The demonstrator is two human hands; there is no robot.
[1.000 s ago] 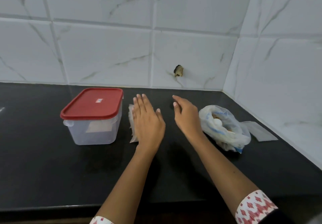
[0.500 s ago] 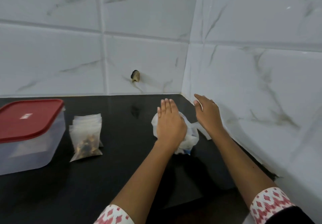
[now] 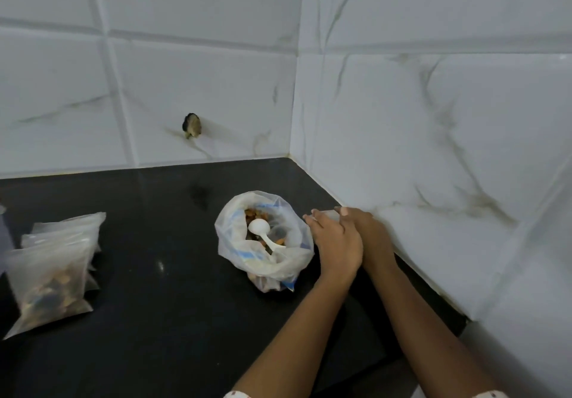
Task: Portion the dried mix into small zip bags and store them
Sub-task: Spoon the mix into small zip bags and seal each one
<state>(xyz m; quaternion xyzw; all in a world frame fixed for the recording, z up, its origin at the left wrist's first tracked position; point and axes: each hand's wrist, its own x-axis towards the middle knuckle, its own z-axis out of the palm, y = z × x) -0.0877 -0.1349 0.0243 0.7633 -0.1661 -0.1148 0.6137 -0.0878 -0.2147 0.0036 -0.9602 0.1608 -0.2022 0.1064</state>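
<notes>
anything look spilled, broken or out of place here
A dark chipped hole breaks the back wall tile low above the counter; it looks like damage. No mix looks spilled: the spoon lies inside the open bag.

A glossy black desk [image 3: 154, 320] meets wall tiles [image 3: 201, 72] in a white marble pattern, streaked with thin grey and tan veins. One dark brown and black mark [image 3: 192, 125] breaks the white of the back wall. A large bag [image 3: 288, 261] is cloudy translucent white with blue printed stripes. Inside it are a plain white spoon [image 3: 261, 230] and dried mix [image 3: 252, 213] in brown, amber and near-black. The small zip bags [image 3: 52, 267] at the left are clear, frosted-looking plastic, showing the same brown and tan mix.
</notes>
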